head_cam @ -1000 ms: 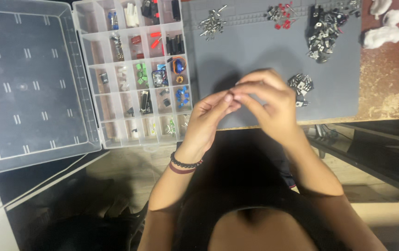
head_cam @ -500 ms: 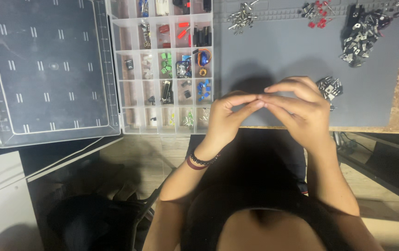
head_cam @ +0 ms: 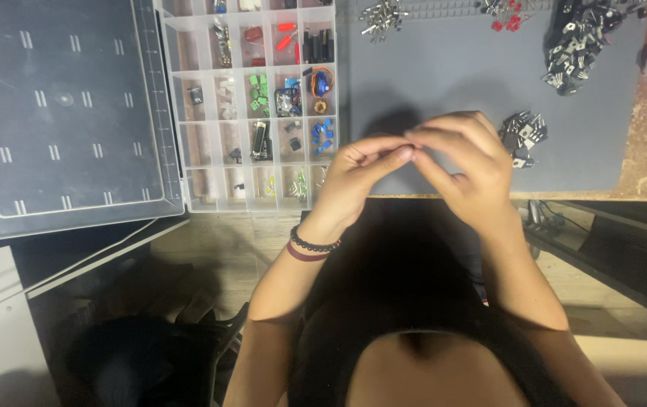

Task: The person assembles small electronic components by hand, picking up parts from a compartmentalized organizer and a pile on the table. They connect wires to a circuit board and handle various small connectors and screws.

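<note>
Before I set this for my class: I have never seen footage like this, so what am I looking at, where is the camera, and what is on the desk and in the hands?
The camera sits on a person's head and looks down at their own two bare hands. The left hand and right hand meet fingertip to fingertip above a grey mat; whatever they pinch is too small to identify. Left of them stands a clear compartment box of small coloured electronic parts, its lid folded open. Little heaps of metal parts lie on the mat, one heap beside the right hand.
</note>
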